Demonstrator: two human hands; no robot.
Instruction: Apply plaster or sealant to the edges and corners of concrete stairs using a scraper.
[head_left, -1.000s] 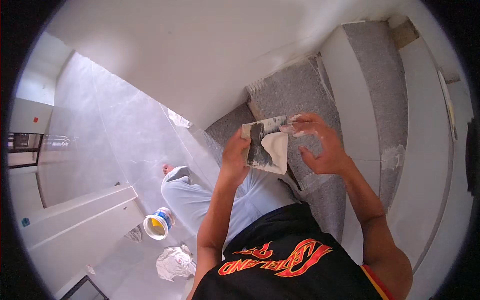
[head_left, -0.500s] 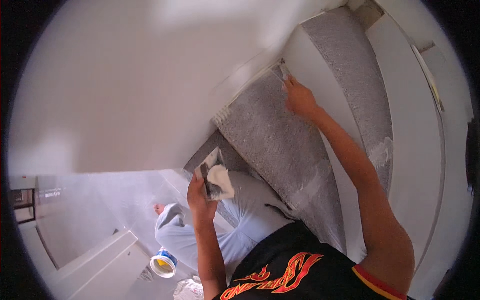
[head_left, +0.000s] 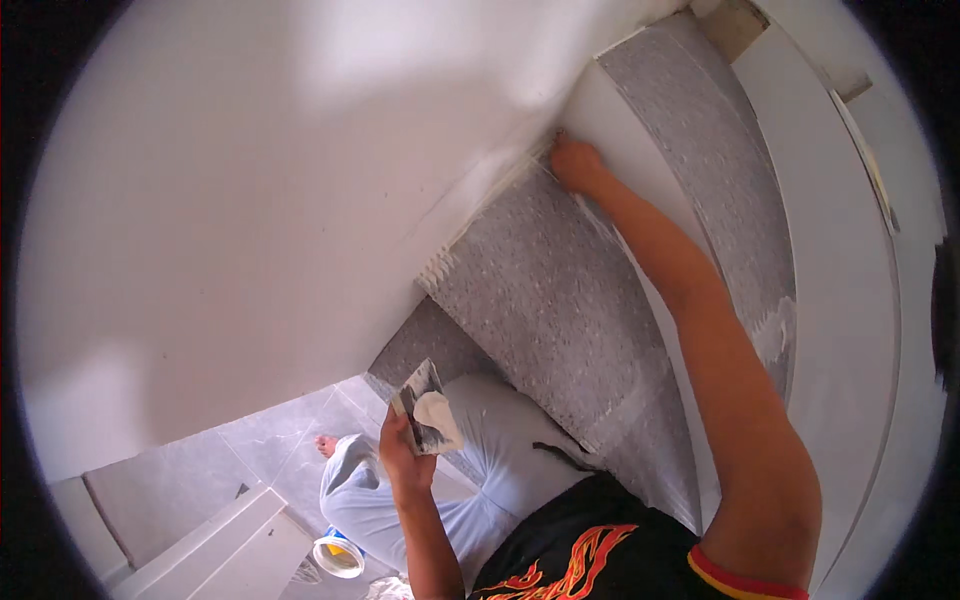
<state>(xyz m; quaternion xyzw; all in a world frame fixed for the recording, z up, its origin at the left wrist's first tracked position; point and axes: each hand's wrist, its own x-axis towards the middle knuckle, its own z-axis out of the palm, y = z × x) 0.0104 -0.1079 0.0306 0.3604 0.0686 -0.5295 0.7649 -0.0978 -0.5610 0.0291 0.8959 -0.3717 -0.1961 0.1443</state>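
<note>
My left hand [head_left: 403, 455] grips a flat rectangular plate [head_left: 421, 388] by its edge, thumb on top. A thick smear of white putty [head_left: 436, 418] lies on the plate, above my bent leg. My right arm stretches far up the stairs. Closed fingers of my right hand [head_left: 577, 163] press at the inner corner of a speckled grey step [head_left: 560, 300], where it meets the white wall [head_left: 260, 200] and a white riser [head_left: 640, 135]. What that hand grips is mostly hidden now; the earlier picture shows a small putty knife in it.
Ridged pale adhesive [head_left: 436, 266] shows along the step's wall edge. Higher up is another grey step [head_left: 700, 120] with a white smear. Below left, a white bucket [head_left: 339, 556] stands on the tiled floor [head_left: 250, 445] beside a crumpled white bag [head_left: 390, 588].
My right hand has moved slightly left and down into the wall corner, and its tool has gone out of sight. My left hand and the plate sit lower in the picture, as the view has shifted.
</note>
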